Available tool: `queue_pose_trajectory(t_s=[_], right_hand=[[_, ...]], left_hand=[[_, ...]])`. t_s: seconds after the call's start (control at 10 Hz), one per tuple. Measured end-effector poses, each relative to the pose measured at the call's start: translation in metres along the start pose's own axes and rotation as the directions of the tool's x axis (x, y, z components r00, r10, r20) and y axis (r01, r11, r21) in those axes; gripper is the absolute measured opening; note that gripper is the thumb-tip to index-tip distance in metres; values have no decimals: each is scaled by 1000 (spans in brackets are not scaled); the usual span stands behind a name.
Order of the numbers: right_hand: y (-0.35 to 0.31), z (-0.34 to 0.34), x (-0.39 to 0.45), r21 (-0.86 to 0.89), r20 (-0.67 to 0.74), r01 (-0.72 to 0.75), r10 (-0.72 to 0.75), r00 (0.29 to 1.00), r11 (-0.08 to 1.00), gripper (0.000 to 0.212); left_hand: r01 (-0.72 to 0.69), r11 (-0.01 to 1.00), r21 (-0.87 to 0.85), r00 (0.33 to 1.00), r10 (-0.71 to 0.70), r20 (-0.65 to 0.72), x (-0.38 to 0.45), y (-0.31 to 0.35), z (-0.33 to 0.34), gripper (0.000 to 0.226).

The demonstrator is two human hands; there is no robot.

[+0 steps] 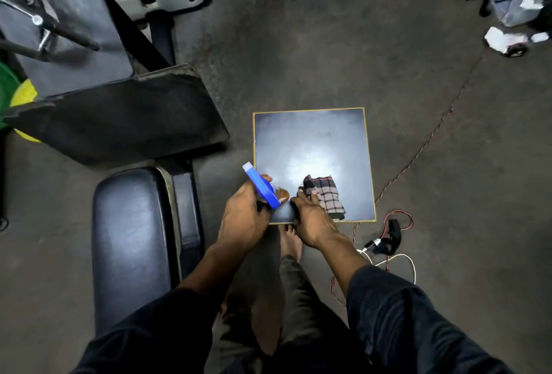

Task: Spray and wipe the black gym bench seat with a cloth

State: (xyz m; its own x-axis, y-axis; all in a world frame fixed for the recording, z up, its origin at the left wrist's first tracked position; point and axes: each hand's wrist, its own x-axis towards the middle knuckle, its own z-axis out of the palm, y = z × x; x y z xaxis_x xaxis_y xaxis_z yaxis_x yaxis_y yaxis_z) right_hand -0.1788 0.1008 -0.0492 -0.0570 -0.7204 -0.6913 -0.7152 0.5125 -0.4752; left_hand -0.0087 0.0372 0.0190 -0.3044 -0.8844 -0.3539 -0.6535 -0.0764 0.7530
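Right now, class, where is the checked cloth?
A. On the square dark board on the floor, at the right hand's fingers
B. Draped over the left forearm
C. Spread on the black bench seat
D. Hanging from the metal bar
A: the checked cloth lies on the square board, with the right hand reaching it, while the left hand holds the blue spray bottle.

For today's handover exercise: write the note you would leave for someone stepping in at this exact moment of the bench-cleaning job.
Left hand: holds the blue spray bottle, nozzle pointing up and away.
Right hand: fingers on the plaid cloth; I cannot tell if it is gripped.
Cloth lies on the near edge of the square dark board on the floor.
Black bench seat is to the left, neither hand over it.
Done: bottle picked up. No spray or wiping visible on the seat.
Left: take the cloth, spray the seat, wipe it.
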Motion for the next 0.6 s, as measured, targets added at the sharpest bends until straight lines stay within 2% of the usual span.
queue_pose_trajectory(t_s=[0.1, 0.2, 0.3, 0.5, 0.6], right_hand=[[-6, 3, -3, 100, -119, 4, 8, 993, 995, 51], [-7, 7, -11, 150, -200, 37, -6, 980, 988, 44], [-5, 8, -20, 126, -214, 49, -21, 977, 991, 42], [-2, 17, -40, -3, -175, 162, -160, 971, 987, 30], [4, 23, -45, -56, -136, 190, -196, 971, 980, 30]], left_hand=[[-49, 996, 68, 999, 50, -14, -2, 0, -1, 52], [-54, 996, 78, 998, 55, -10, -3, 1, -3, 55], [-47, 995, 88, 999, 47, 3, -3, 2, -6, 54], [25, 994, 108, 1000, -25, -10, -3, -1, -7, 60], [45, 997, 69, 998, -42, -44, -9, -4, -9, 80]])
